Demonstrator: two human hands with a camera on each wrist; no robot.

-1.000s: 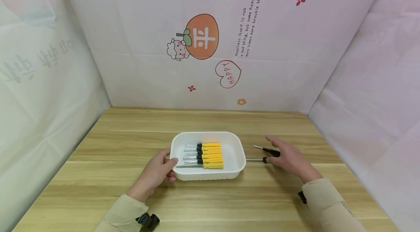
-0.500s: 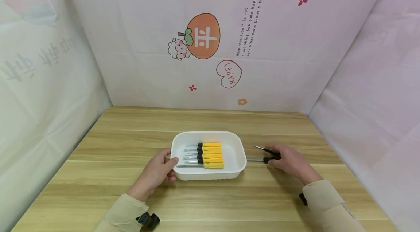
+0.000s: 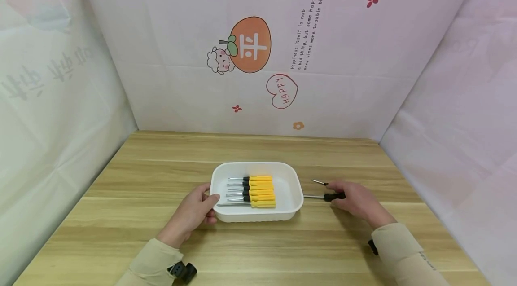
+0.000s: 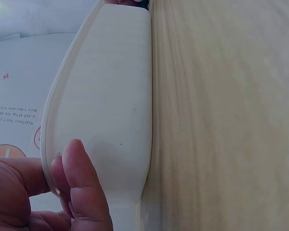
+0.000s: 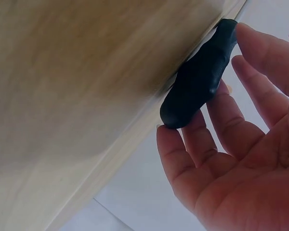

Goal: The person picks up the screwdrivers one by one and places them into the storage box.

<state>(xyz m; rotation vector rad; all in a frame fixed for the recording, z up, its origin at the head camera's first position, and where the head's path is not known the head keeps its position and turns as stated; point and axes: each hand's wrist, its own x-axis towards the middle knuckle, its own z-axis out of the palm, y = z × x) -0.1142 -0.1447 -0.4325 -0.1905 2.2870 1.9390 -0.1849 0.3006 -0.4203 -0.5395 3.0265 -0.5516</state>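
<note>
In the head view my left hand (image 3: 193,212) grips the left end of a white plastic tray (image 3: 286,191), thumb over the rim and fingers underneath. The left wrist view shows those fingers against the tray's outer wall (image 4: 106,91). Inside the tray lie several screwdrivers (image 3: 262,191) with yellow handles, side by side. My right hand (image 3: 359,203) spreads low over two black-handled screwdrivers on the table. The nearer screwdriver (image 3: 333,196) shows between thumb and index finger; the farther one (image 3: 320,182) is mostly covered. The right wrist view has fingertips right at a black handle (image 5: 197,77).
Light wood-grain table (image 3: 258,250) spreads under both hands. White printed cloth stands as a back wall (image 3: 173,75), with more cloth at the left side (image 3: 60,111) and right side (image 3: 452,120). The nearer screwdriver's tip reaches the tray's right end.
My right hand has lowered and drawn in slightly over the black-handled screwdrivers, covering the farther handle. The left hand and tray have stayed in place.
</note>
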